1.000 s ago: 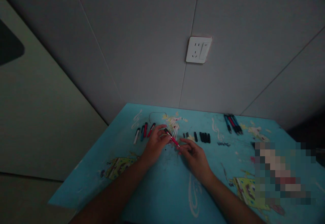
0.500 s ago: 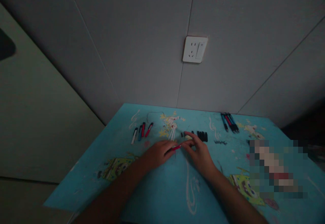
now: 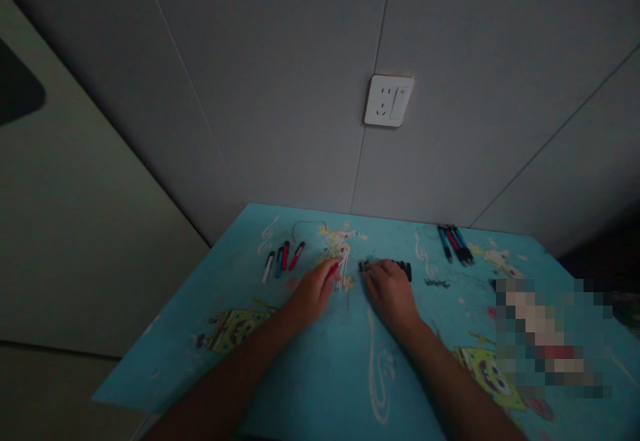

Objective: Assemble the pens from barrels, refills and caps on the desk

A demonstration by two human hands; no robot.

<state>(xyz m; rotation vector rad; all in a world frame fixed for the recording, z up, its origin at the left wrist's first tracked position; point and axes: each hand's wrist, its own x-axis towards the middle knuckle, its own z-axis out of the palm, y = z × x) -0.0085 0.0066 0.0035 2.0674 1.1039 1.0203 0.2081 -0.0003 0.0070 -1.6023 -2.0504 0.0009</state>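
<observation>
My left hand (image 3: pixel 311 295) is closed around a red pen barrel (image 3: pixel 334 267), which points up and away from the fingers. Just beyond it lie thin white pen refills (image 3: pixel 344 264), fanned out on the table. My right hand (image 3: pixel 393 297) is lowered to the tabletop, its fingers bent together at small black pen parts (image 3: pixel 363 267); whether one is pinched there is hidden. Black rubber-like pieces (image 3: pixel 407 270) lie in a row partly behind this hand. To the left are several loose pen barrels (image 3: pixel 285 255) in white, blue and red.
Several longer pens (image 3: pixel 455 246) in blue and red lie together at the back right. Small dark springs (image 3: pixel 437 283) are right of my right hand. The blue cartoon-printed table (image 3: pixel 310 374) meets a grey wall with a white socket (image 3: pixel 389 101). A pixelated patch covers the table's right side.
My hands have moved apart. The left has carried the red pen barrel slightly left and tilted it upward; the right has let go of the barrel's end and dropped to the small black parts.
</observation>
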